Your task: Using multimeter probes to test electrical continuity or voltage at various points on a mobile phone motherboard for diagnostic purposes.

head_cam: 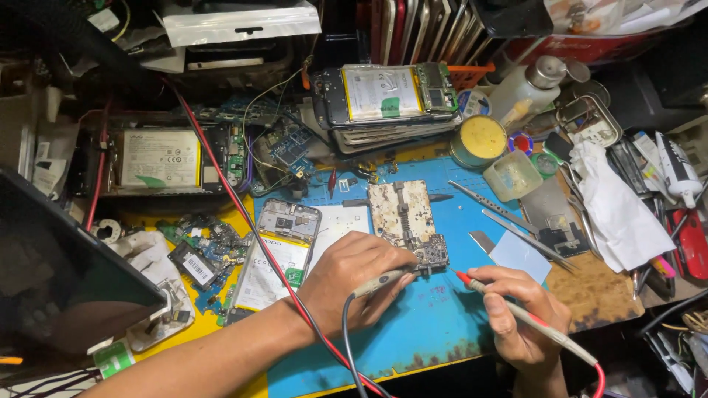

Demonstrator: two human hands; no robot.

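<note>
Right hand clamped on red probe, long axis slanting up-left, tip toward circuit board; left hand gripping black probe.

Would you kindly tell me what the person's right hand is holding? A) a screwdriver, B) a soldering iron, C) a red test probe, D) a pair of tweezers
C: the right hand grips a red test probe like a pen, its metal tip aimed toward the small circuit board on the blue mat, while the left hand holds a black probe against that board.
</note>
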